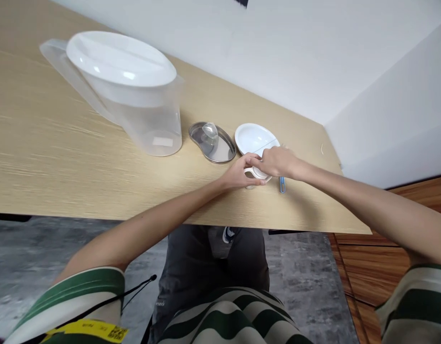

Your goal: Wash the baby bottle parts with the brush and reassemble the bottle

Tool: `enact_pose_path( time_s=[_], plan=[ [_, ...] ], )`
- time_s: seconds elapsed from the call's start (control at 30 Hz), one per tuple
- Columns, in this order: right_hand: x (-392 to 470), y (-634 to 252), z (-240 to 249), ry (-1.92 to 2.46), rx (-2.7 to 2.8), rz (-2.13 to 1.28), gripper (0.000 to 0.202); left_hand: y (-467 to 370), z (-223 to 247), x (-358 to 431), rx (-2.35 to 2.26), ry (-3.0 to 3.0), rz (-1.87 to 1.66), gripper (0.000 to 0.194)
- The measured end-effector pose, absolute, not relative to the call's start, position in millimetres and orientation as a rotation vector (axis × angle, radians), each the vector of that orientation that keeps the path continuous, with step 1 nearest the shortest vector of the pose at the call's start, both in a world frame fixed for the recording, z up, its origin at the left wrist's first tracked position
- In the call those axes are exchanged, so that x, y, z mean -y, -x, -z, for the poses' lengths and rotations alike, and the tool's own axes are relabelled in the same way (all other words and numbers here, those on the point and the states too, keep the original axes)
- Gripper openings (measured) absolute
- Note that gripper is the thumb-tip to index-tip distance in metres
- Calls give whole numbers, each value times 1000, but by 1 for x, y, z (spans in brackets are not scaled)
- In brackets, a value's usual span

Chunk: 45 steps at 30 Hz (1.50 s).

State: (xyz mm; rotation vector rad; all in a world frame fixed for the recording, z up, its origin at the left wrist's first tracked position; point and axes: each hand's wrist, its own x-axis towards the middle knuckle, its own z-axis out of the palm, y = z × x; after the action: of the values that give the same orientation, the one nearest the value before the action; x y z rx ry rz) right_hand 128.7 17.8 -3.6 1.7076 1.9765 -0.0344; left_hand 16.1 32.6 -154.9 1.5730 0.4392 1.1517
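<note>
A small white cup-like object with a looped handle (249,170) is between my hands near the white bowl. My left hand (240,173) is wrapped round its left side, thumb and fingers on either side of it. Over its top, my right hand (277,161) is closed, fingers bent down; what those fingers pinch is too small to name. A thin dark line crosses the white bowl (252,136) just behind my hands. The underside of the cup-like object is partly hidden by my left fingers.
A large clear pitcher with a white lid (122,59) stands at the left. Beside the bowl lies a metal kidney tray (224,149) holding a small clear dish (210,130). A blue clip-like item (282,185) lies right of my hands. The wall borders the table (98,181).
</note>
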Motion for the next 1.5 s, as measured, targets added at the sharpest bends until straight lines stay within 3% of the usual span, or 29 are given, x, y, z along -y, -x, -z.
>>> enact_pose_path(
  time_s=[0.33,0.47,0.73,0.83,1.27,1.5],
  plan=[
    [-1,-129,-8,-1736,-2097,-29,73,-9,144,-31,-437,-1558,-1038,43],
    [7,-148,-23,-1397,-2345,118,45,-8,142,-32,-381,-1559,-1022,51],
    [-1,-143,-20,-1306,-2273,101,33,-9,141,-30,-536,-1667,-999,58],
    [-5,-132,-18,-1314,-2195,66,35,-9,140,-27,-589,-1609,-1034,66],
    [-5,-128,-12,-1647,-2100,123,67,-7,140,-27,-472,-1606,-1027,52],
    [-9,-144,-26,-1370,-2291,206,41,-5,139,-31,-474,-1662,-1009,50]
  ],
)
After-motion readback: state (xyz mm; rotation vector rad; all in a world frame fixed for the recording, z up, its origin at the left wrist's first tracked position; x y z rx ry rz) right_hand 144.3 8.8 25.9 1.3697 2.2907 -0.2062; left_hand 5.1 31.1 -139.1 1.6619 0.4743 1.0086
